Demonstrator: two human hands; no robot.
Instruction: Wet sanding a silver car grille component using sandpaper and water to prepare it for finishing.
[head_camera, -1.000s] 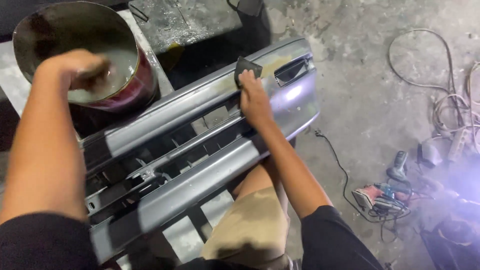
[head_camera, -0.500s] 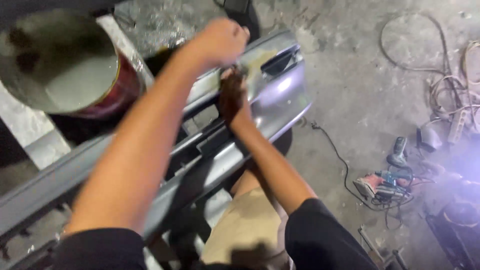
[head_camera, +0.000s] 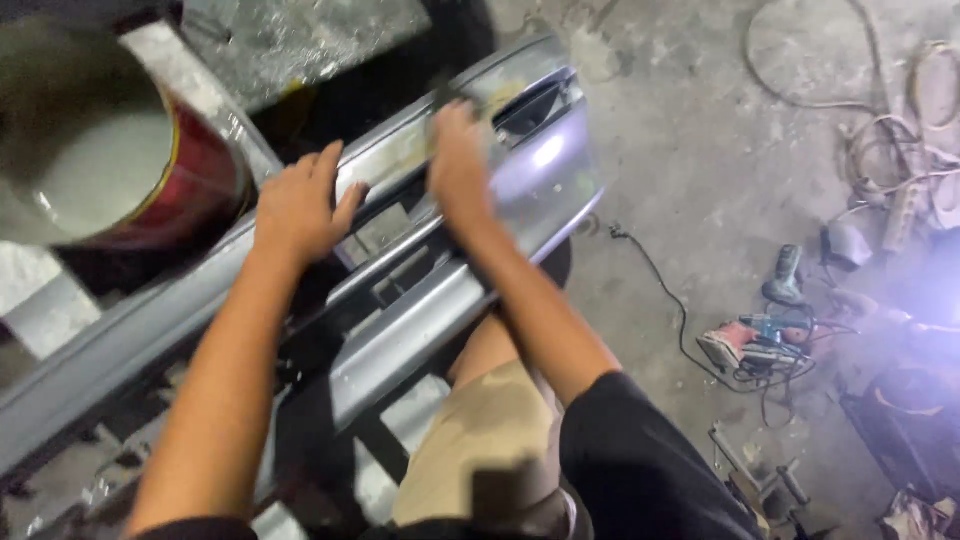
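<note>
The grey car bumper (head_camera: 440, 290) lies across a stand in front of the person, its long axis running from near left up to far right, grille openings facing up. Half a second ago the left hand (head_camera: 297, 207) was raised over the far end; now it rests flat and open on the bumper's upper edge. The right hand (head_camera: 458, 165) presses on the far end, blurred, so its grip cannot be told. A red-sided paint can (head_camera: 120, 170) stands far left; a sander (head_camera: 748, 342) lies on the floor, right.

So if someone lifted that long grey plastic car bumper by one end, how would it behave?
The long grey plastic car bumper would probably flex and sag, being long and thin-walled. It looks light for its size. Its wet-looking sheen suggests it may be slippery under the left hand and right hand.
</note>
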